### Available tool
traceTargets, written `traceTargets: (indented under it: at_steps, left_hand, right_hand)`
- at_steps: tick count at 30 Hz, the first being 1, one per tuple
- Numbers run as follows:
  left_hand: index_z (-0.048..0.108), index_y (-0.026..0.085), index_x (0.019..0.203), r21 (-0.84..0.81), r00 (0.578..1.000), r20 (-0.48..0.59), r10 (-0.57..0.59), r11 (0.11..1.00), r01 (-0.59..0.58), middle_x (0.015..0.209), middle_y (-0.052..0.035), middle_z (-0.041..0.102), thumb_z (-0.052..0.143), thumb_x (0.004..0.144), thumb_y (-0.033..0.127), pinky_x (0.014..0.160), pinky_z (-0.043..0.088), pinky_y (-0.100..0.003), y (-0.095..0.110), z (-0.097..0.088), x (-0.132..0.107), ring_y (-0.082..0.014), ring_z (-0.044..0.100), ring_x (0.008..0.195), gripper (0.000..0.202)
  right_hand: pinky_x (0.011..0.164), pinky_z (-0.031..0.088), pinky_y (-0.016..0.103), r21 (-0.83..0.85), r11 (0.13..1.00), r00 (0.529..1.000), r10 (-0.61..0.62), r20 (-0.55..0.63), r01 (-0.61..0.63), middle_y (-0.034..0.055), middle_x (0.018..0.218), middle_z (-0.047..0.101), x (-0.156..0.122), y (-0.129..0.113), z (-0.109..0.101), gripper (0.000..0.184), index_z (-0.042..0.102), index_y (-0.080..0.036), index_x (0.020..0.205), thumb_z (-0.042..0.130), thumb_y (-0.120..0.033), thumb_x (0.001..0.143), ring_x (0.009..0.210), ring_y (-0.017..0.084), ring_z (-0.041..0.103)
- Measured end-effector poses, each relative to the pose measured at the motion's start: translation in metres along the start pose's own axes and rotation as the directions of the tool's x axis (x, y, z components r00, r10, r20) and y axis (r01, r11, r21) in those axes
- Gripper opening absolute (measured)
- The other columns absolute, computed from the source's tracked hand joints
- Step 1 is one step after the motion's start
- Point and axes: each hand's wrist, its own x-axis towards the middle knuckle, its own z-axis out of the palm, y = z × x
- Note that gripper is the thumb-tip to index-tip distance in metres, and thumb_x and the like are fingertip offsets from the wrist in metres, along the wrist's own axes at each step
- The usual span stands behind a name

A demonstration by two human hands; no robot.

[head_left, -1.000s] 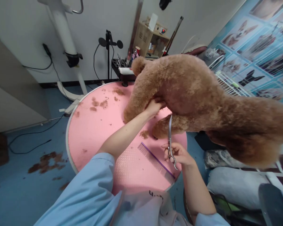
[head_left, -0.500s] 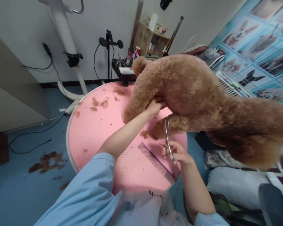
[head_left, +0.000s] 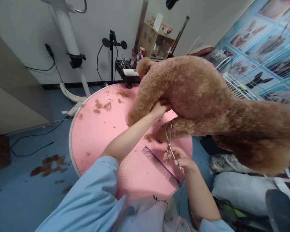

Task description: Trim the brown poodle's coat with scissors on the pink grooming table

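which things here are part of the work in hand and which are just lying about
Part of the work:
scissors, blades open, in the right hand
brown dog, left hand at its underside
pink table, under the dog
purple comb, likely, though unheld

Just lying about:
hair clumps on the floor
black cable on the floor

Glossy metal scissors (head_left: 169, 146), fluffy-coated dog (head_left: 193, 87)

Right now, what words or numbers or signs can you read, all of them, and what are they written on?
"4." perhaps: black marks on the front of the person's clothes; the rest is too blurred to read.
White tube behind the table: a small red mark at one end, too small to read.
Scissors and comb: no readable text.
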Motion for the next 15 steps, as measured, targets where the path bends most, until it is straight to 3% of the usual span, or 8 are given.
traceTargets:
  at_steps: [2,5,9,13,15]
  left_hand:
    - [0.059,0.014,0.081,0.008,1.0,0.009,0.004,1.0,-0.004,0.076,-0.0078,0.064,0.06,0.077,0.007,0.089,0.04,-0.035,0.001,0.001,-0.001,-0.0193,0.058,0.095,0.008]
    - [0.058,0.013,0.083,0.023,1.0,0.011,0.006,1.0,-0.006,0.072,-0.0072,0.062,0.059,0.078,0.007,0.087,0.04,-0.034,0.003,0.002,-0.003,-0.0181,0.057,0.093,0.007]
    - [0.058,0.01,0.086,0.034,1.0,0.013,0.005,0.999,-0.005,0.067,-0.0066,0.059,0.057,0.079,0.005,0.082,0.04,-0.031,0.006,0.003,-0.006,-0.0157,0.055,0.086,0.009]
    - [0.059,0.01,0.088,0.026,1.0,0.012,0.008,1.0,-0.008,0.066,-0.0062,0.059,0.058,0.078,0.004,0.08,0.039,-0.03,0.006,0.004,-0.006,-0.0138,0.054,0.081,0.012]
    - [0.059,0.01,0.089,0.017,1.0,0.005,0.008,1.0,-0.008,0.067,-0.0061,0.06,0.058,0.077,0.003,0.079,0.039,-0.029,0.006,0.005,-0.006,-0.0138,0.055,0.08,0.013]
  right_hand:
    - [0.065,0.048,0.024,-0.006,1.0,1.0,0.001,-0.019,-0.001,0.0066,0.085,0.067,0.001,0.001,0.001,0.06,0.057,-0.013,0.115,0.079,-0.039,0.065,0.073,0.014,0.063]
    - [0.056,0.045,0.018,-0.041,0.993,0.994,0.107,-0.022,-0.108,0.0041,0.08,0.066,0.002,0.003,0.002,0.053,0.057,-0.014,0.114,0.077,-0.028,0.068,0.065,0.01,0.061]
    - [0.065,0.048,0.023,0.008,1.0,0.999,0.03,-0.019,-0.03,0.0062,0.086,0.067,0.004,0.005,0.005,0.056,0.058,-0.014,0.111,0.079,-0.038,0.065,0.074,0.014,0.064]
    - [0.056,0.044,0.018,-0.021,0.99,0.99,0.141,-0.015,-0.141,0.0039,0.079,0.066,0.006,0.006,0.009,0.05,0.059,-0.015,0.111,0.078,-0.029,0.067,0.064,0.009,0.06]
    - [0.059,0.045,0.019,-0.005,0.991,0.991,0.134,-0.005,-0.134,0.0048,0.082,0.066,0.007,0.007,0.01,0.052,0.059,-0.015,0.112,0.078,-0.032,0.066,0.067,0.01,0.062]
